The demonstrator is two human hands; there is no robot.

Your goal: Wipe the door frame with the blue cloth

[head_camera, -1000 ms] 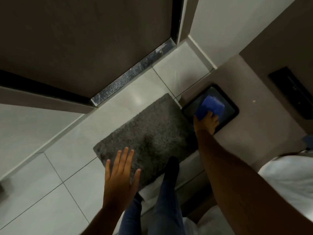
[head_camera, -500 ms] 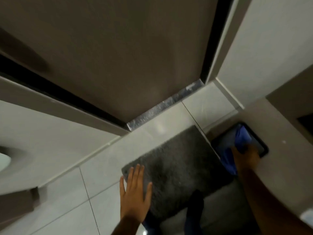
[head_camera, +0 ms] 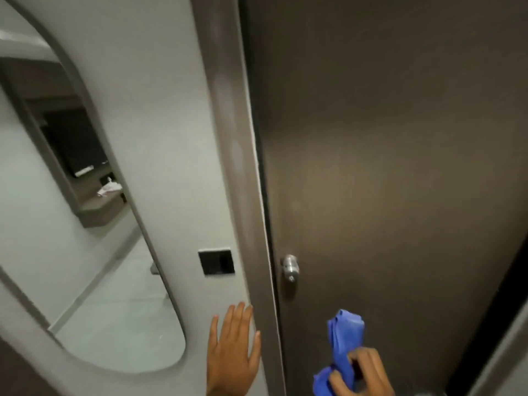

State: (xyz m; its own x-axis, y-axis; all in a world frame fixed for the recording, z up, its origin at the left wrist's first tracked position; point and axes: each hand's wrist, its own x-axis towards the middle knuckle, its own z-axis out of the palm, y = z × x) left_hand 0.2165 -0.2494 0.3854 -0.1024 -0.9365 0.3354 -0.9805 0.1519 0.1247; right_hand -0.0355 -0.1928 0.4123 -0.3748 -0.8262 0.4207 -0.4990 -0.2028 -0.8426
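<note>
Two bare hands face one closed dark brown door (head_camera: pixel 400 167) fitted with one round silver metal knob (head_camera: pixel 290 267). The right hand (head_camera: pixel 363 372) is closed around one bunched blue cloth (head_camera: pixel 344 338), held in front of the door's lower panel, apart from the grey-brown door frame (head_camera: pixel 243 167) to its left. The left hand (head_camera: pixel 233 352) is open, fingers spread, flat against the pale wall, its fingertips at the frame's edge. One black square wall plate (head_camera: pixel 216 262) sits just above it, and one rounded wall mirror (head_camera: pixel 85 224) fills the left side. No writing or brand is legible. Half a second ago the view pointed down at a grey floor mat and tiles, with the cloth at a dark tray; now it looks up at the door.
</note>
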